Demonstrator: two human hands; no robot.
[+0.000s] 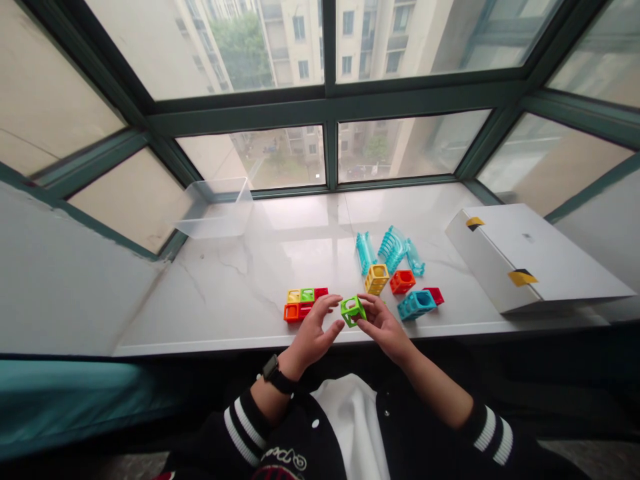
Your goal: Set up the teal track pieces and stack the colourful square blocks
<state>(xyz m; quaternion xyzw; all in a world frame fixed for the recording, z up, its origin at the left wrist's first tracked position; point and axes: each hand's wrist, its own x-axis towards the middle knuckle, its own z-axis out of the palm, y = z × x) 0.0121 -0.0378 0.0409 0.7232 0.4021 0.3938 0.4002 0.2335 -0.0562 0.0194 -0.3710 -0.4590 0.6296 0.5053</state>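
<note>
A green cube block [353, 311] with openwork sides is held in my right hand [383, 325], its fingers and thumb closed on the block's right side. My left hand [316, 333] is to the left of it, thumb and fingers apart, with a small gap to the block. Just behind my left hand lies a joined group of yellow, green, red and orange cube blocks [294, 312], partly covered by the fingers. Beyond my right hand stand a yellow block [377, 279], an orange block [403, 282], a blue block [417, 305] and a partly hidden red block [437, 295].
Several translucent blue track pieces [393, 247] lie behind the blocks. A clear plastic bin [215, 223] sits at the back left of the white marble sill [240, 280]. On the right is a large white box [540, 257] with yellow-and-black tabs. Green-framed windows border the sill.
</note>
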